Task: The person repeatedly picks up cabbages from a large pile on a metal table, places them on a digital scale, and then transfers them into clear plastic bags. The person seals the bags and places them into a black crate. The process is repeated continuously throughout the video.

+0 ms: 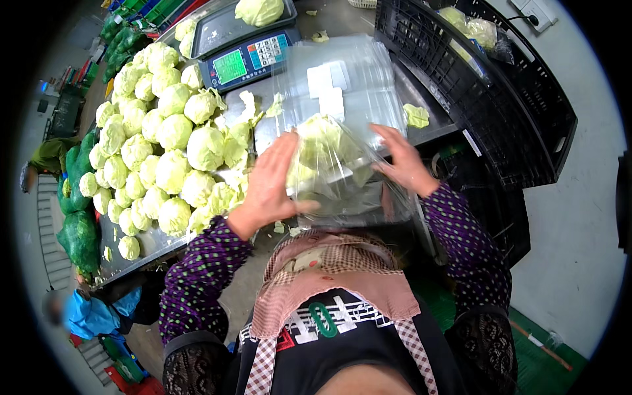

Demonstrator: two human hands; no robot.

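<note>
A pale green cabbage sits inside a clear plastic bag over a stack of clear bags with white labels. My left hand grips the bagged cabbage's left side, thumb toward me. My right hand holds the bag's right side with curled fingers. A large pile of cabbages lies at the left. Behind them stands a weighing scale with a green display and a cabbage on its tray.
The steel table holds loose leaves. Black crates stand at the right beside a wall socket. Green mesh sacks lie left of the table. A person in green and another in blue are at the left.
</note>
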